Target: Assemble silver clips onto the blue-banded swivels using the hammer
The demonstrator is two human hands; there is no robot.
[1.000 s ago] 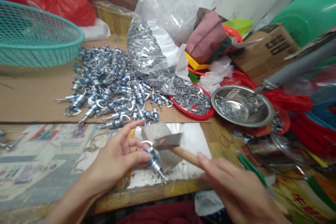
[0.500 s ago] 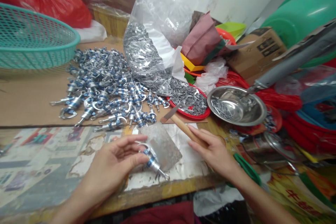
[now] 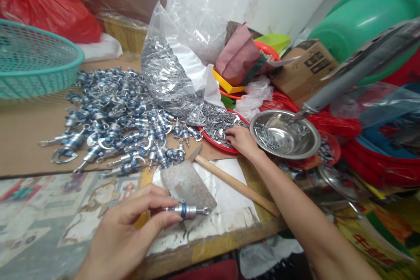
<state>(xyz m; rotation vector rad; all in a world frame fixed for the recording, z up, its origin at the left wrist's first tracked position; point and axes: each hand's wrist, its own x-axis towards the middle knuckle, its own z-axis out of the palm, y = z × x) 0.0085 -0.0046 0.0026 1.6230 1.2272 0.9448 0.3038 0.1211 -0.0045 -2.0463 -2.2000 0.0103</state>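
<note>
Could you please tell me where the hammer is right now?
In the head view, the hammer lies just right of centre, its handle between the grey slab and the right forearm.

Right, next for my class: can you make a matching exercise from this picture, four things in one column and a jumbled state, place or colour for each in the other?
Things
1. Left hand
2. Right hand
3. Hammer
4. Mesh basket

Matches
A. Lying partly on white paper, not held
B. Turquoise
C. Pinching a blue-and-silver fitting
D. Fingertips at the small metal pieces on the red plate

Right pairs: 1-C, 2-D, 3-A, 4-B
</note>
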